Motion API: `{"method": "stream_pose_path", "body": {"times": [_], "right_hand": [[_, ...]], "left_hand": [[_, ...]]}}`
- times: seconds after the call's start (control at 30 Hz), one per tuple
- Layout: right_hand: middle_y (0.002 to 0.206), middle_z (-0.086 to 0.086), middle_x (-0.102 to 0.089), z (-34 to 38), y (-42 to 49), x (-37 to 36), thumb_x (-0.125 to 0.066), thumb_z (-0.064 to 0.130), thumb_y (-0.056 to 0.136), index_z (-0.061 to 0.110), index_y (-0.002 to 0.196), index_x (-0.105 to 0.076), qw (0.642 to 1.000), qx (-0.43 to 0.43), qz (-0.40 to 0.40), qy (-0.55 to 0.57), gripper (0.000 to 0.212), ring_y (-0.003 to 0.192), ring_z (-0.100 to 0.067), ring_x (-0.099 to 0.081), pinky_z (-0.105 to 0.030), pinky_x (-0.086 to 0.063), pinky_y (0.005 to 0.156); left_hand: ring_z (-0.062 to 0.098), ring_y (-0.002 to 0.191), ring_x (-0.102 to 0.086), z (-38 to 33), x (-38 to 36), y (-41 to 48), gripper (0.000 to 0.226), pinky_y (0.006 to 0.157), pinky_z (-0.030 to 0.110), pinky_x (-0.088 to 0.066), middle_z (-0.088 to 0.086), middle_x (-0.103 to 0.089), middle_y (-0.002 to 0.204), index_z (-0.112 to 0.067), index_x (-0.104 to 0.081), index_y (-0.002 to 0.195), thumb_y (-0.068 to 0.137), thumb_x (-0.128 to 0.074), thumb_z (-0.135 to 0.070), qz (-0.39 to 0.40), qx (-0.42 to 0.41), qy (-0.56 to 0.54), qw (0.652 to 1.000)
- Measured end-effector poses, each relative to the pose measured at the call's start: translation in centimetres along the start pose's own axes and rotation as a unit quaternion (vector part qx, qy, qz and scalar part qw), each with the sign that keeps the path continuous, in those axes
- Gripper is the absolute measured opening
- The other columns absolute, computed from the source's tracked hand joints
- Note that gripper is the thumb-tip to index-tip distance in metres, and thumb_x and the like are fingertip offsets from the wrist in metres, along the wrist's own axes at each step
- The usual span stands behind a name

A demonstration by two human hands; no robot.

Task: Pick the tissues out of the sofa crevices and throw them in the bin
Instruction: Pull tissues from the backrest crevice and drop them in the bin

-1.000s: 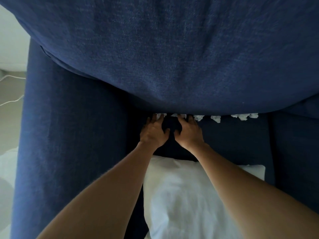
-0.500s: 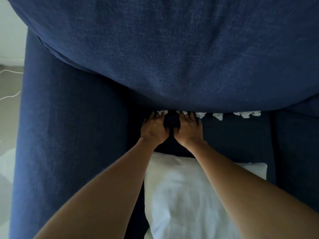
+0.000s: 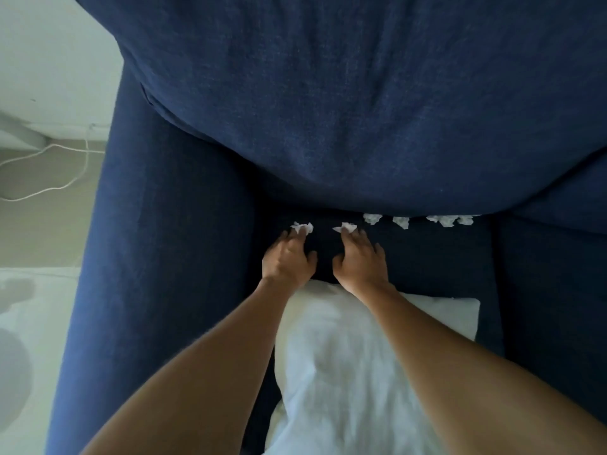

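On the dark blue sofa seat (image 3: 427, 257), both my hands sit just in front of the crevice under the back cushion (image 3: 345, 110). My left hand (image 3: 289, 257) pinches a small white tissue (image 3: 303, 227) at its fingertips. My right hand (image 3: 359, 259) pinches another white tissue (image 3: 345, 227). Both tissues are out of the crevice. Several more crumpled tissues stick out of the crevice to the right: one tissue (image 3: 372, 218), a second tissue (image 3: 401, 222) and a clump of tissues (image 3: 448, 220). No bin is in view.
A white pillow (image 3: 345, 372) lies on the seat under my forearms. The sofa's left armrest (image 3: 157, 257) runs down the left side, with floor and a white cable (image 3: 49, 188) beyond it. A second seat cushion (image 3: 551, 290) lies to the right.
My hands had their fingertips in the crevice; both have drawn back toward me, each with a tissue pulled out. The camera has shifted, showing more floor on the left.
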State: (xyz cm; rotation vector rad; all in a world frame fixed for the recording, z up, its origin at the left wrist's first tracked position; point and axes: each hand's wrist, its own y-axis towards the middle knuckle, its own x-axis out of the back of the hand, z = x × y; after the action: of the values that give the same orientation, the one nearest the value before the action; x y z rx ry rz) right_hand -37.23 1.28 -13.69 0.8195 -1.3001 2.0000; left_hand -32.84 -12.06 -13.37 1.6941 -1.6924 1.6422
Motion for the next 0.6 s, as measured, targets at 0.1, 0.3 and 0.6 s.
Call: {"method": "stream_pose_path", "body": {"times": [0.1,0.3,0.6], "right_hand": [[0.13,-0.013,-0.058,0.8,-2.4,2.1,-0.048,0.015,0.09,0.009,0.134,-0.049,0.994,0.048,-0.103,0.005,0.044,0.12,-0.03,-0.055,-0.043,-0.042,0.102],[0.098,-0.011,-0.066,6.0,-5.6,6.0,-0.051,0.015,0.094,0.008,0.097,-0.062,0.974,0.108,-0.19,0.059,0.014,0.088,-0.03,-0.063,-0.038,-0.047,0.074],[0.106,-0.01,-0.066,17.6,-10.6,3.8,-0.049,0.017,0.096,0.007,0.108,-0.062,0.953,0.18,-0.189,0.154,0.02,0.097,-0.028,-0.063,-0.036,-0.051,0.079]], "left_hand": [[0.02,0.117,-0.056,-0.6,2.2,-3.1,0.044,0.088,0.035,-0.049,-0.002,-0.058,0.131,-0.03,-0.046,0.136,0.092,-0.052,-0.028,-0.054,-0.009,-0.029,0.998],[0.027,0.095,-0.066,-0.4,7.3,-8.5,0.029,0.07,0.029,-0.047,0.004,-0.071,0.107,-0.02,-0.066,0.116,0.09,-0.052,-0.015,-0.194,0.03,-0.131,0.972],[0.023,0.092,-0.059,8.9,12.7,-14.8,0.013,0.071,0.032,-0.048,0.003,-0.06,0.107,-0.012,-0.065,0.098,0.088,-0.057,-0.016,-0.281,0.076,-0.199,0.936]]}}
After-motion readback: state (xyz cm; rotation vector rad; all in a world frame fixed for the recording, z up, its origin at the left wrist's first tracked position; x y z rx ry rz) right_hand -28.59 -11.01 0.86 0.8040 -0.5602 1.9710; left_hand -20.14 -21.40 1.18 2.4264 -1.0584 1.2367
